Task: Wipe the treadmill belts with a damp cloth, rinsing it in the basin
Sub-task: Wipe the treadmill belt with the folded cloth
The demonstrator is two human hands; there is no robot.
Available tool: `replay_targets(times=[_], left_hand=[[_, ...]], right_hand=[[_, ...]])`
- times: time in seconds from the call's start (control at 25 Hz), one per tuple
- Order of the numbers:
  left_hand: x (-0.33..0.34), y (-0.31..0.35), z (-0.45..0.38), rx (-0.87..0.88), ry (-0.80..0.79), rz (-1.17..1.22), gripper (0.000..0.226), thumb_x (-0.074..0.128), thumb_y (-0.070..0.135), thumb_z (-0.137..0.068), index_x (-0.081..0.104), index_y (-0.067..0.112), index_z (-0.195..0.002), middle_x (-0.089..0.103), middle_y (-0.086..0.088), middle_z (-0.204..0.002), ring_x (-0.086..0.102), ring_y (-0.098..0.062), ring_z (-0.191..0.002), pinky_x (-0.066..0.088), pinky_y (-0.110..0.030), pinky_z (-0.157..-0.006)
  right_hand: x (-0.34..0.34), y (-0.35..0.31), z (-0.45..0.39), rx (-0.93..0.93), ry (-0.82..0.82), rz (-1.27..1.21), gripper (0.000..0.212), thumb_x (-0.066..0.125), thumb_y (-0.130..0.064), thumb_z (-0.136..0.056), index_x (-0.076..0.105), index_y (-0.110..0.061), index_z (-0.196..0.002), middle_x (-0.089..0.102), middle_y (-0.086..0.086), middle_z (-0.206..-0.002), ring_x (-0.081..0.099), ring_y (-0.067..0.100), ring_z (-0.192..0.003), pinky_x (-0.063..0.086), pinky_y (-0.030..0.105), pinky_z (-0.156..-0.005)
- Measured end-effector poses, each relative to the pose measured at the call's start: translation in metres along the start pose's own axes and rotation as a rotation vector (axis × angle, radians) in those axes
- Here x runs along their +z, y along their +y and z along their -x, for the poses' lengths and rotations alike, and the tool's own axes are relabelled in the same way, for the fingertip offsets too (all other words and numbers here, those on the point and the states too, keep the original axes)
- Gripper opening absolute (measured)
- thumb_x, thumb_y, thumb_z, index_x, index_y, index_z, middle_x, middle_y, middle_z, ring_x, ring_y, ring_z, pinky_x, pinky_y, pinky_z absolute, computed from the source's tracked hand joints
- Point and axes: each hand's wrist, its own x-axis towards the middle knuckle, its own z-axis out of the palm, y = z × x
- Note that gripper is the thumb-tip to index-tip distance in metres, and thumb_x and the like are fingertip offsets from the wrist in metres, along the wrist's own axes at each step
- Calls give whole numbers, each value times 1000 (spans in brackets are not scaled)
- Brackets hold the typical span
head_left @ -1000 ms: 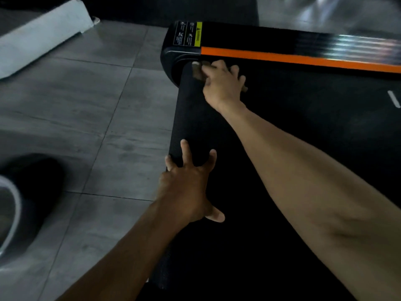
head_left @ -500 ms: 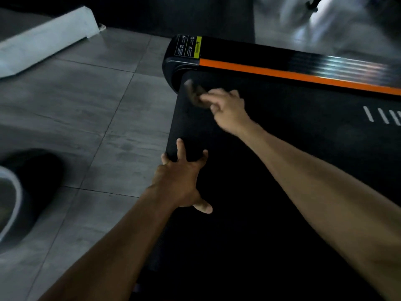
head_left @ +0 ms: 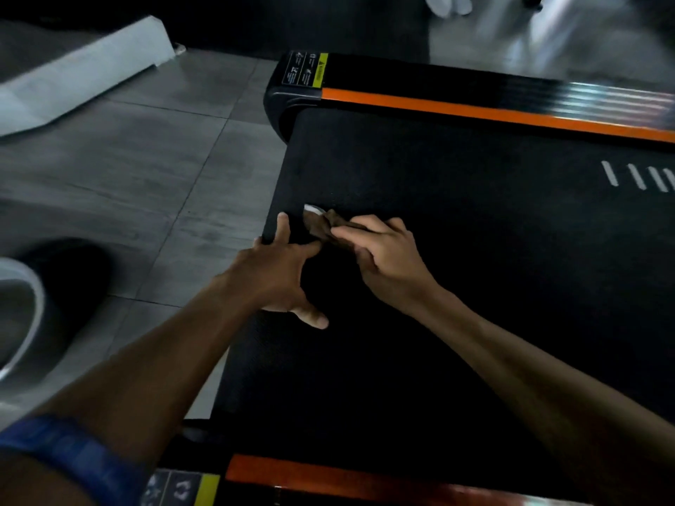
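Head camera, looking forward and down

It looks steeply from close above onto the black rubber treadmill belt (head_left: 456,286) end and the grey tiled floor (head_left: 128,184) beside it.

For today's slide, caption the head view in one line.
Right hand wipes the treadmill belt with a cloth; left hand braces its edge.
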Motion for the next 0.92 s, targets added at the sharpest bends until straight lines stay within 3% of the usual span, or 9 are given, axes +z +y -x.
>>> replay_targets(times=[0.2, 0.32, 0.52, 0.64, 0.8, 0.88, 0.92], left_hand=[[-3, 5, 3, -39, -16, -36, 130, 81, 74, -44, 3, 56, -146, -28, -6, -158, 26, -44, -141, 36, -46, -107], [-5, 7, 4, -37, -25, -52, 131, 82, 71, -44, 2, 55, -146, -29, -6, -157, 29, -43, -140, 37, -44, -107], [-8, 11, 8, -14, -15, -44, 125, 83, 68, -49, 8, 52, -148, -24, -12, -159, 36, -42, -137, 39, -44, -109], [-7, 6, 8, 11, 8, -95, 126, 78, 74, -51, 2, 49, -149, -22, -15, -159, 40, -43, -134, 40, -42, -105], [-6, 0, 2, 61, -20, -144, 128, 73, 77, -55, -9, 48, -149, -22, -15, -159, 40, -41, -134, 42, -38, -100], [-11, -3, 0, 87, -16, -140, 113, 73, 69, -66, 4, 45, -152, -5, -13, -162, 40, -35, -135, 41, -33, -99], [-15, -6, 2, 107, 24, -105, 99, 73, 62, -71, 18, 43, -151, 15, -12, -160, 44, -31, -132, 42, -32, -98]], right_hand=[[-1, -4, 12, 40, 32, -21, 57, 30, -24, -87, 55, -33, -136, 49, -9, -140, 42, 24, -105, 39, 41, -90], [2, -13, 13, 60, 38, 17, 62, 20, -38, -85, 55, -34, -136, 48, -8, -142, 42, 27, -108, 37, 42, -88], [5, -10, 15, 68, 58, 95, 56, 31, -30, -85, 54, -37, -135, 48, -9, -142, 45, 30, -107, 36, 42, -87], [-1, -20, 15, 138, 12, 79, 66, 25, -34, -78, 51, -39, -138, 44, -11, -145, 42, 29, -112, 32, 40, -90], [-15, -35, 12, 275, -178, -52, 79, 37, -34, -70, 33, -41, -148, 24, -12, -157, 30, 30, -129, 23, 40, -101], [-25, -36, 16, 293, -254, -96, 84, 47, -21, -78, 16, -42, -154, 12, -10, -162, 25, 30, -137, 21, 41, -107], [-29, -36, 20, 313, -256, -174, 88, 50, -13, -83, 8, -43, -154, 15, -7, -162, 28, 28, -138, 24, 40, -109]])
